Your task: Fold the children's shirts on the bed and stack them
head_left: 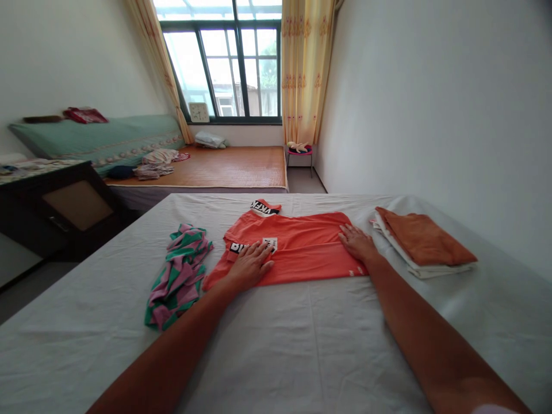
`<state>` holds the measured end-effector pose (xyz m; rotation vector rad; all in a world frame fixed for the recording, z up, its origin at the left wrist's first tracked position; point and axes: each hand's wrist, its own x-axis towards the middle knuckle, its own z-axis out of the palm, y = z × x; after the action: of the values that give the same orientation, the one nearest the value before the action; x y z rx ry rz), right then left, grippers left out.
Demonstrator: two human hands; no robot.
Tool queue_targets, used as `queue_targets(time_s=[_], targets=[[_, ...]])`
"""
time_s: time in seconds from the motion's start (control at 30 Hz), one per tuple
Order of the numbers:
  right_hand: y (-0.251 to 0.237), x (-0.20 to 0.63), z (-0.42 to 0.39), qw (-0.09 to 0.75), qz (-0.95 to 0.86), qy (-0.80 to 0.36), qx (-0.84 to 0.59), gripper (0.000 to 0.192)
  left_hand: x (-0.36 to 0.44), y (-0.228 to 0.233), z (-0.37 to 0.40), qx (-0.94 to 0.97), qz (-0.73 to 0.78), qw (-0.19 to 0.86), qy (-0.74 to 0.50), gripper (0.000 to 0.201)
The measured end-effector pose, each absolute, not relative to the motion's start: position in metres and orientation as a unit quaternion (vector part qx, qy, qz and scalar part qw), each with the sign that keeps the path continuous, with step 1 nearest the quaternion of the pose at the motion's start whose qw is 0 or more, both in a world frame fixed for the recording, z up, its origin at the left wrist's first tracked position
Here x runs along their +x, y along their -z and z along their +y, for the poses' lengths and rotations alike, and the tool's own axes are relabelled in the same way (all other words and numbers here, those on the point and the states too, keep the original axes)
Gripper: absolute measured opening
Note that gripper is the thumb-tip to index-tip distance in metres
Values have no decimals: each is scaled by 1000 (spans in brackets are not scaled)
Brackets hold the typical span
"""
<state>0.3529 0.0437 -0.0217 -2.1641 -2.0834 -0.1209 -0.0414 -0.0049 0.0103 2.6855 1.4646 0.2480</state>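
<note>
An orange-red T-shirt (304, 244) with black-and-white lettering lies partly folded on the white bed sheet (302, 339). My left hand (250, 263) rests flat on the shirt's left part, fingers spread, beside a white label. My right hand (357, 241) presses flat on the shirt's right edge. Neither hand grips anything.
A crumpled green-and-pink striped garment (179, 276) lies left of the shirt. A stack of folded clothes, orange on top of white (420, 241), sits at the right. Beyond are a second bed with a bamboo mat (228, 167), a dark cabinet (64, 207), a small stool (299, 152) and a window.
</note>
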Motion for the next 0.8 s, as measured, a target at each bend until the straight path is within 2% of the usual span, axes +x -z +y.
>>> queue_targets(time_s=[0.23,0.4,0.63,0.8], targets=[[27,355,44,90,-690,64,-715,52,-44,-7,15,861,497,31,-101,56],[27,356,44,89,-695,71,-710,51,-32,-10,51,893,444,45,-59,50],[23,353,41,86,-693,72,-712,49,-89,0,120,757,652,39,-5,61],[12,344,39,54,-679,46,-731,50,-120,-6,139,737,676,18,-7,54]])
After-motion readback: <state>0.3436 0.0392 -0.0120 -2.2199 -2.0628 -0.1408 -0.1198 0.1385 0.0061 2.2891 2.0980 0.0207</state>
